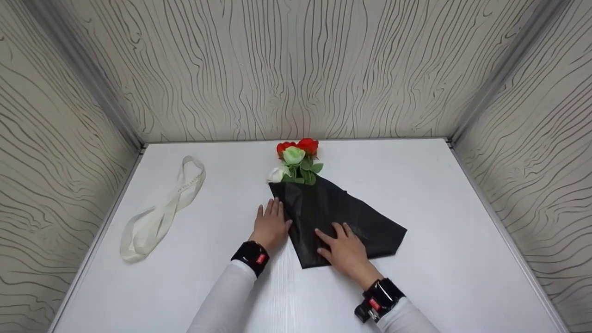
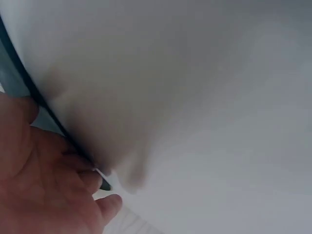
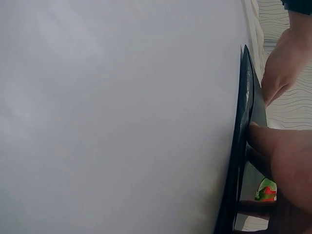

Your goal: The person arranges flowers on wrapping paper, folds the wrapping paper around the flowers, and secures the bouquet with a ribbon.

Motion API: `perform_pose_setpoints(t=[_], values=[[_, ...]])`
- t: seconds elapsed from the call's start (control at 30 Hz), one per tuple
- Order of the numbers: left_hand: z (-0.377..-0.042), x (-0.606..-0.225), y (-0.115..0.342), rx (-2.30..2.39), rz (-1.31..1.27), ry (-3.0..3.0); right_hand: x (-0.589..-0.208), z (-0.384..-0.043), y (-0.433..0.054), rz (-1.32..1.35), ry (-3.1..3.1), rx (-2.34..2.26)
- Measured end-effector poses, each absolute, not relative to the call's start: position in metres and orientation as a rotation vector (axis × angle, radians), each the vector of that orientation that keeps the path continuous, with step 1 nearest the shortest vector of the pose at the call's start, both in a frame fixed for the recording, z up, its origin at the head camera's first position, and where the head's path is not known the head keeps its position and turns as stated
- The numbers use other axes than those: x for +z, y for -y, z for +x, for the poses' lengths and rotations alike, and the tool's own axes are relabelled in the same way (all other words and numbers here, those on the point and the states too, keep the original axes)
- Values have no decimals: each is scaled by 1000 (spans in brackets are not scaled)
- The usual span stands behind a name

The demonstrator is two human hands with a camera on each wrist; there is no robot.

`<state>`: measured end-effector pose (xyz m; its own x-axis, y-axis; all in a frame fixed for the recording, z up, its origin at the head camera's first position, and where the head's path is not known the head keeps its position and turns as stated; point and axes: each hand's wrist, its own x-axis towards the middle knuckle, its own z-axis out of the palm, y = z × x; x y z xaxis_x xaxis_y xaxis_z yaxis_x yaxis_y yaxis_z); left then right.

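Black wrapping paper lies on the white table, its left side folded over the stems of a small bunch of artificial-looking roses. Red roses, a pale green rose and a white rose stick out at its top with green leaves. My left hand lies along the paper's left edge, fingers extended, thumb touching the fold. My right hand rests on the lower middle of the paper with fingers spread. In the right wrist view the paper's edge shows beneath the right hand.
A cream ribbon with faint lettering lies loosely looped on the left of the white table. Wood-grain patterned panels rise at the back and both sides, with grey corner posts.
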<state>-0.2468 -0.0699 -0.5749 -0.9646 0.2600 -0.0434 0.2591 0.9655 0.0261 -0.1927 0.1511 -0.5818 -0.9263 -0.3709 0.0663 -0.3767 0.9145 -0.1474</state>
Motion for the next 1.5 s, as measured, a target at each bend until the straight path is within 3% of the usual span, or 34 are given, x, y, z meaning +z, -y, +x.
perform_pose_setpoints(t=[0.87, 1.17, 1.5], values=[[-115, -552, 26, -303, 728, -2794, -581, -194, -150, 584, 3040, 203], [-112, -556, 21, -412, 750, -2835, -582, -191, -151, 589, 3023, 229], [-144, -564, 28, -363, 722, -2972, -584, -192, -151, 605, 3012, 217]])
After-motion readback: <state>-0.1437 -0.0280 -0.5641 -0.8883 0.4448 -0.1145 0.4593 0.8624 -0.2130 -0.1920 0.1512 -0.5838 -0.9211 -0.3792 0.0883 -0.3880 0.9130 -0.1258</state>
